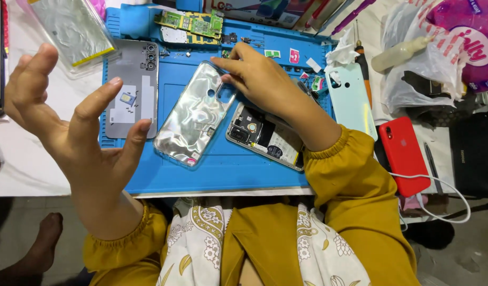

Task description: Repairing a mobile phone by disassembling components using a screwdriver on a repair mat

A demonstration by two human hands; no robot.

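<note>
My right hand (260, 79) reaches across the blue work mat (223, 169), its fingertips touching the top corner of a clear shiny phone back cover (193, 116). Under its wrist lies an opened phone (265, 139) with its insides showing. My left hand (74, 127) is raised above the mat's left edge, fingers spread, holding nothing. Behind it a grey phone back panel (133, 87) lies flat on the mat. A green and yellow circuit board (193, 22) rests at the mat's far edge.
A pale mint phone back (351, 98) and a red phone (404, 154) with a white cable (445, 185) lie to the right. Plastic bags (424, 58) sit at the back right. A clear packet (72, 29) lies at the back left. A bare foot (43, 238) shows below the table.
</note>
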